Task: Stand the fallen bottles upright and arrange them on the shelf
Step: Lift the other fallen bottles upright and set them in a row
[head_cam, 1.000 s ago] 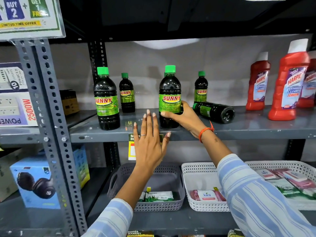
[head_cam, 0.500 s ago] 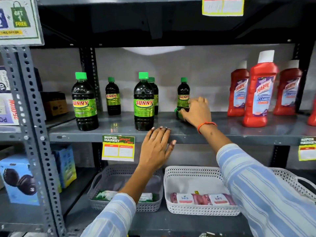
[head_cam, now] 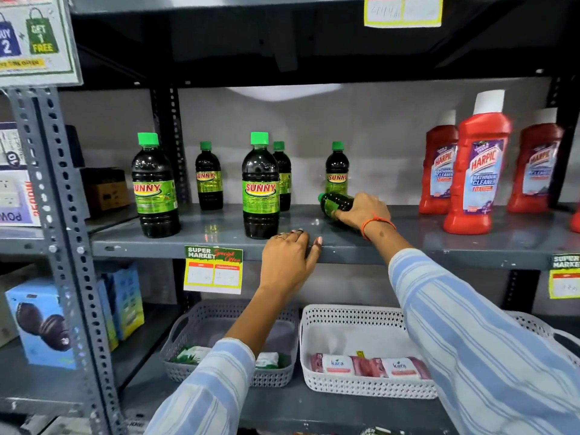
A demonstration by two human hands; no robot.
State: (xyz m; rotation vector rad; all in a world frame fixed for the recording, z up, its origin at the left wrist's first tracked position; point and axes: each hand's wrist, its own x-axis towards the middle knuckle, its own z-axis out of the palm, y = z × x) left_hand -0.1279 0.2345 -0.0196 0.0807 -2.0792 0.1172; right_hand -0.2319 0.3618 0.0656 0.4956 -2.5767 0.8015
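On the grey shelf point(head_cam: 219, 233) a dark Sunny bottle with a green cap lies on its side, the fallen bottle point(head_cam: 334, 204), cap pointing left. My right hand point(head_cam: 361, 211) is wrapped over its body. Two large Sunny bottles stand upright at the front, the left one point(head_cam: 153, 186) and the middle one point(head_cam: 260, 186). Smaller ones stand behind: one point(head_cam: 208, 177), another point(head_cam: 282, 174) half hidden, and a third point(head_cam: 336, 169) just behind the fallen bottle. My left hand point(head_cam: 287, 262) rests on the shelf's front edge, fingers curled over it, holding nothing.
Three red Harpic bottles point(head_cam: 475, 171) stand at the shelf's right. Below are a grey basket point(head_cam: 188, 365) and a white basket point(head_cam: 361, 315) with packets. A perforated steel upright point(head_cam: 59, 233) and boxed goods point(head_cam: 40, 321) stand to the left. Price tags point(head_cam: 213, 270) hang from the edge.
My right hand left the middle large bottle and moved right onto the fallen bottle, gripping it. My left hand dropped from mid-air onto the shelf edge.
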